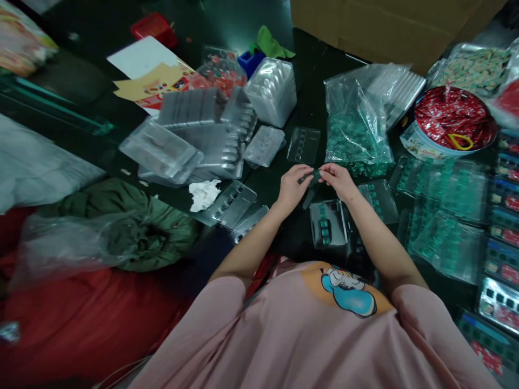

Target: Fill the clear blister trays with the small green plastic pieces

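Both my hands meet at the middle of the dark table, fingers pinched. Between the fingertips of my left hand [292, 186] and my right hand [338, 180] is a small green translucent plastic piece [315, 175], partly covered by the fingers. Just below them lies a clear plastic tray [315, 237] with green pieces [324, 229] in a row. An open clear bag [338, 102] of green pieces [352, 132] stands beyond my right hand, some spilled at its mouth. Another clear tray [304, 145] lies flat beyond my left hand.
Stacks of clear trays [194, 111] stand at the left, near a crumpled white tissue [204, 194]. On the right are a round tin [430, 145] of red packets, green-filled trays [454, 189] and a column of packed trays [505, 227]. A cardboard box [389, 32] closes off the back.
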`<action>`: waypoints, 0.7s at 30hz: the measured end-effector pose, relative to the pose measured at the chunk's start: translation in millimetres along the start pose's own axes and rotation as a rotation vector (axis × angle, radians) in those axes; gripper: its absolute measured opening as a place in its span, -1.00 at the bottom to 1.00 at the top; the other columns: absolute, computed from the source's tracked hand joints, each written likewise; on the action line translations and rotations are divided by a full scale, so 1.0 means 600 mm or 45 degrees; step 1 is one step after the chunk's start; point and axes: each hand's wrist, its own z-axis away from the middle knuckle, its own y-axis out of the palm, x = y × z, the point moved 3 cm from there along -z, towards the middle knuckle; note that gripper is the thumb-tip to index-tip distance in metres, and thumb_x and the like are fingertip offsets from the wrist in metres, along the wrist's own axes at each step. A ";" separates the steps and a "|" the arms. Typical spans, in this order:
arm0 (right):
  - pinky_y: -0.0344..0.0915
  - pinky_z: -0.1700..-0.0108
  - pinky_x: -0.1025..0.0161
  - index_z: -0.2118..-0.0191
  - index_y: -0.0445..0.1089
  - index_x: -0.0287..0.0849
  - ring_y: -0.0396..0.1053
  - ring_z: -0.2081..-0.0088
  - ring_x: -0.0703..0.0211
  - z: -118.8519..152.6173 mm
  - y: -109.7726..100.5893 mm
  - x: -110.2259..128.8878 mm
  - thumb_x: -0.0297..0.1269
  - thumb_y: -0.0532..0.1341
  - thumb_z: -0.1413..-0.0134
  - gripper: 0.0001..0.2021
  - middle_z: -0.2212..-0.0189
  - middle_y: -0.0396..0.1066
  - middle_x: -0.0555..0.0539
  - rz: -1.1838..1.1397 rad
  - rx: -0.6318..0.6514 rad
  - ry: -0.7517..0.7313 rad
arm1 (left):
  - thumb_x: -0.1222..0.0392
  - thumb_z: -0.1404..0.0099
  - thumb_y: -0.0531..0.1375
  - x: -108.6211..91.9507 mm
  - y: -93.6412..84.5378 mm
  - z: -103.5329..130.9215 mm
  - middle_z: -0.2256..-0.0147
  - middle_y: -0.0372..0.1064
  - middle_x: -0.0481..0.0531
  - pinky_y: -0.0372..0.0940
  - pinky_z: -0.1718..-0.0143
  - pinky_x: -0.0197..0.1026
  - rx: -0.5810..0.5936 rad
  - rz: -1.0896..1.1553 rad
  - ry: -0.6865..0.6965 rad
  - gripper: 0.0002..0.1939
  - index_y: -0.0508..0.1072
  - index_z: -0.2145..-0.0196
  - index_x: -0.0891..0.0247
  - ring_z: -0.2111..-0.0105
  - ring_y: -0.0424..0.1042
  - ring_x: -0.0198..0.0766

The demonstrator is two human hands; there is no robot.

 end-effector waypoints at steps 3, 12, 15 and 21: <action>0.19 0.44 0.39 0.35 0.39 -0.18 0.34 0.46 0.35 0.002 0.011 0.003 -0.12 0.33 0.07 -0.75 0.51 0.35 0.09 0.025 -0.016 -0.010 | 0.26 -0.23 0.26 -0.010 -0.008 0.000 0.16 0.47 0.12 0.33 0.05 -0.11 0.007 -0.082 0.072 -0.88 0.58 0.25 0.26 0.13 0.45 -0.19; 0.18 0.44 0.41 0.22 0.42 -0.17 0.31 0.46 0.37 0.010 0.035 0.006 -0.12 0.36 0.06 -0.70 0.48 0.38 0.06 -0.216 0.233 0.247 | 0.15 -0.10 0.33 0.026 -0.021 -0.005 0.49 0.35 -0.07 0.20 0.38 -0.31 0.140 0.536 -0.432 -0.82 0.46 0.44 0.31 0.47 0.29 -0.38; 0.20 0.42 0.40 0.22 0.39 -0.15 0.30 0.46 0.37 0.014 0.042 0.016 -0.07 0.40 0.10 -0.64 0.48 0.37 0.08 -0.276 0.343 0.249 | 0.10 -0.06 0.36 0.028 -0.025 -0.002 0.48 0.31 -0.09 0.20 0.38 -0.32 0.157 0.766 -0.537 -0.75 0.41 0.44 0.30 0.47 0.29 -0.39; 0.13 0.47 0.44 0.36 0.29 -0.15 0.24 0.51 0.41 0.002 0.063 0.029 -0.07 0.43 0.14 -0.63 0.52 0.34 0.11 -0.302 0.371 0.191 | 0.12 -0.06 0.39 0.023 -0.025 -0.013 0.43 0.31 -0.08 0.25 0.37 -0.35 0.151 1.130 -0.711 -0.69 0.32 0.45 0.28 0.45 0.32 -0.41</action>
